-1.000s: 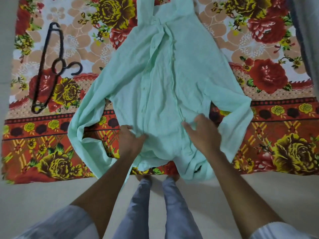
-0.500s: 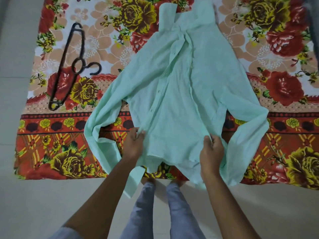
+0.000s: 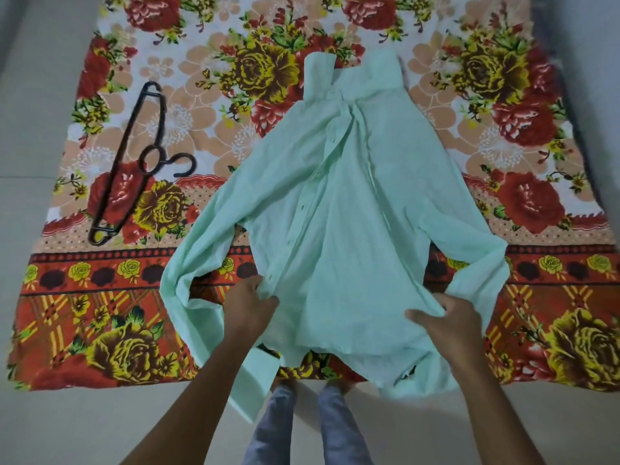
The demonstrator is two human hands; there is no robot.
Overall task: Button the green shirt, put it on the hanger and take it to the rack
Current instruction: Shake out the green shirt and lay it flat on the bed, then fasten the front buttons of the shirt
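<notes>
Lying face-up on the floral bedsheet (image 3: 100, 330), the green shirt (image 3: 352, 229) has its collar toward 12 o'clock and its hem toward 6. The left hand (image 3: 250, 308) is curled tight, pinching the button placket near the hem, while the right hand (image 3: 446, 322) clutches a bunched fold of the other front panel. At 10 o'clock, well apart from the shirt, lies the dark hanger (image 3: 134, 166).

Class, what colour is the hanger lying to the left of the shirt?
The hanger is dark, brownish black, seen best in the head view, the only view.
</notes>
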